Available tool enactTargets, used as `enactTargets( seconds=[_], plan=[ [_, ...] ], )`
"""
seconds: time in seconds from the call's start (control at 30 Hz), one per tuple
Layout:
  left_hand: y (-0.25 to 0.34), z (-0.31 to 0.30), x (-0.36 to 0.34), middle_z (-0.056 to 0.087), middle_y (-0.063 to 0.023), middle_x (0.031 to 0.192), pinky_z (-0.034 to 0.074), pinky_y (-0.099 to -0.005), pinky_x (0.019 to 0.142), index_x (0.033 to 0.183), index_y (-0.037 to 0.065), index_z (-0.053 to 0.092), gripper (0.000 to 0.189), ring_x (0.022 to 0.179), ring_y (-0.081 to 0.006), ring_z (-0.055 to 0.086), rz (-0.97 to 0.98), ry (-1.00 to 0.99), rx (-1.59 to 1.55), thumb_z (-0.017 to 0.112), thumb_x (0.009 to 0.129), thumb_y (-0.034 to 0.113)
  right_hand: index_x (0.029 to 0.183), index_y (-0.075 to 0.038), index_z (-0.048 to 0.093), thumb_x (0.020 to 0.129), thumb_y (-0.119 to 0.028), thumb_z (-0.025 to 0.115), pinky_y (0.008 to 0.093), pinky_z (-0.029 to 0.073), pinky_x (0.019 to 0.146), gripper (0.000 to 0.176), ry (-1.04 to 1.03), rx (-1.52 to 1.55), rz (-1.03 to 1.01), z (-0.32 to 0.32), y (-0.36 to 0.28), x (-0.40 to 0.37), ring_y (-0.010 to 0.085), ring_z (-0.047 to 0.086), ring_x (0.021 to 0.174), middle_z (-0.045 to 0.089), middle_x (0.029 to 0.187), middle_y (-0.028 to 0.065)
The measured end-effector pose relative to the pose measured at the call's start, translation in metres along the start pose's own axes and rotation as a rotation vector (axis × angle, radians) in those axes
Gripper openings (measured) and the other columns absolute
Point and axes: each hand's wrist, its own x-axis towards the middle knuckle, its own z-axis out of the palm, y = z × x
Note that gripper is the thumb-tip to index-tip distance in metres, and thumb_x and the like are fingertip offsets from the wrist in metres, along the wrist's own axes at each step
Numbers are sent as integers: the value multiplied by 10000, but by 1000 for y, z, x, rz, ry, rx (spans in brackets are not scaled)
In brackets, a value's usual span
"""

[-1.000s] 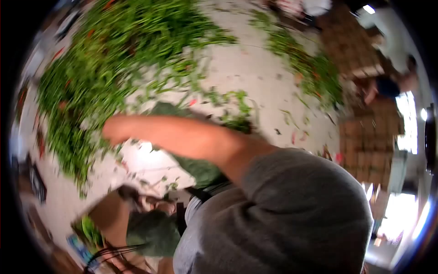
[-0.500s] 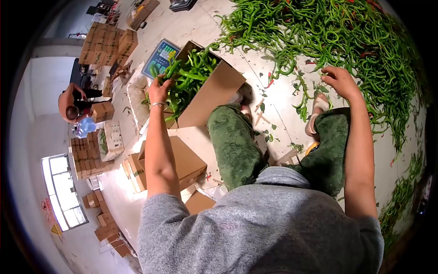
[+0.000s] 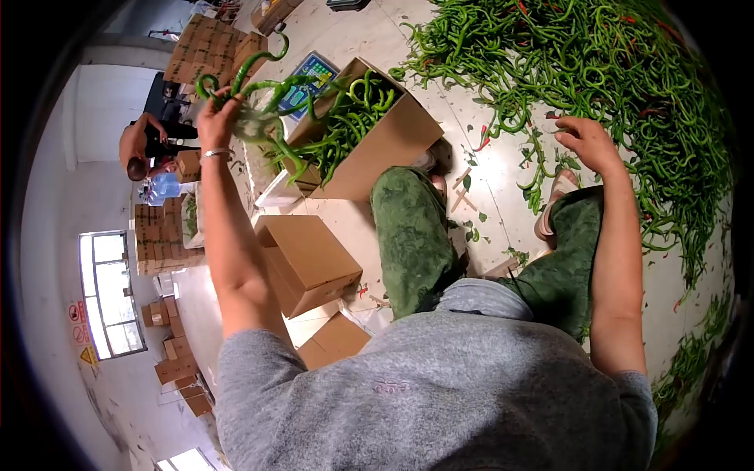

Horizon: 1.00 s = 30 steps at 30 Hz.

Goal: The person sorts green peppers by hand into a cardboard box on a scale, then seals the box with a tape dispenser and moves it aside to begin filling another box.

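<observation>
My left hand [image 3: 217,118] is closed around a bunch of long green chili peppers [image 3: 276,88], raised to the left of a cardboard box. Some of the peppers trail down toward the box. More green peppers [image 3: 345,125] fill the open carton [image 3: 393,141], which is tilted beside a digital scale display [image 3: 309,82]. My right hand [image 3: 589,144] hovers over the floor at the near edge of a large pepper pile [image 3: 581,63]. Its fingers are loosely bent and apart, and nothing shows in them.
An open cardboard box [image 3: 318,263] lies left of my legs. Loose leaves, stems and a red pepper [image 3: 482,138] are scattered on the floor. A co-worker [image 3: 141,145] bends beside a blue water jug [image 3: 163,187] and stacked cartons [image 3: 157,235] at the far left.
My left hand has lifted from the carton up and to the left, with green chili peppers in it. My right hand has barely moved. The view has shifted slightly.
</observation>
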Motion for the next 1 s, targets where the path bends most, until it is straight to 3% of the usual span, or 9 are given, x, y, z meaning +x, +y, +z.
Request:
enactTargets(
  seconds=[0.2, 0.37, 0.53, 0.67, 0.7, 0.77, 0.8, 0.83, 1.0],
  plan=[
    [99, 31, 19, 653, -43, 879, 489, -227, 583, 1051, 20, 623, 272, 741, -106, 618, 113, -25, 156, 677, 798, 105, 1043, -31, 622, 791, -250, 629, 359, 476, 770, 334, 34, 21, -31, 0, -8, 1, 282, 616, 865, 639, 960, 157],
    [129, 102, 58, 651, -23, 897, 485, -234, 591, 1062, 35, 633, 280, 757, -95, 615, 266, -237, -180, 686, 795, 100, 1022, -41, 625, 782, -246, 646, 372, 479, 760, 316, -1, 47, -64, -3, -2, 2, 286, 620, 862, 640, 951, 159],
    [134, 231, 67, 664, -44, 946, 540, -272, 574, 1145, 72, 585, 325, 749, -121, 643, 225, -423, -24, 633, 840, 173, 1052, -50, 609, 786, -253, 634, 357, 483, 726, 336, -25, -74, -112, -3, 5, 0, 280, 617, 793, 641, 869, 158],
    [104, 362, 60, 665, -23, 771, 503, -254, 499, 1066, 103, 641, 278, 611, -103, 611, 199, -487, 101, 665, 809, 206, 1068, -53, 610, 768, -288, 646, 398, 471, 790, 382, -62, -120, -4, -7, 5, -8, 327, 607, 867, 641, 925, 177],
    [90, 397, 61, 661, -25, 753, 497, -261, 496, 1067, 98, 642, 326, 588, -96, 604, 459, -429, 294, 692, 782, 247, 1068, -51, 611, 764, -285, 653, 397, 468, 794, 387, -12, -114, -51, -7, 10, -9, 331, 605, 871, 638, 933, 181],
    [85, 449, 41, 670, -112, 956, 505, -332, 763, 1098, 106, 637, 520, 863, -229, 643, 433, -242, 430, 754, 656, 352, 1074, -38, 607, 754, -246, 667, 384, 473, 757, 387, -46, -61, 30, -13, 9, -5, 331, 608, 833, 635, 919, 186],
    [79, 473, 37, 645, -131, 1048, 476, -363, 839, 1096, 115, 642, 517, 954, -274, 618, 265, -287, 198, 749, 637, 326, 1085, -36, 602, 752, -234, 670, 379, 477, 736, 393, -25, -32, 42, -15, 6, -4, 324, 611, 815, 635, 907, 188],
    [78, 493, 33, 648, -135, 1035, 481, -366, 833, 1079, 114, 651, 485, 935, -281, 623, 298, -255, 212, 740, 630, 275, 1101, -59, 603, 755, -285, 662, 418, 448, 843, 418, -74, -90, 61, -16, 8, 1, 361, 574, 953, 620, 1020, 194],
    [78, 555, -2, 526, -204, 1054, 452, -375, 867, 980, 167, 679, 398, 983, -341, 531, 268, -390, 212, 758, 613, 300, 1105, -38, 590, 769, -234, 670, 410, 471, 751, 397, -186, -85, 190, -25, -21, 9, 338, 614, 853, 633, 920, 207]
  ],
)
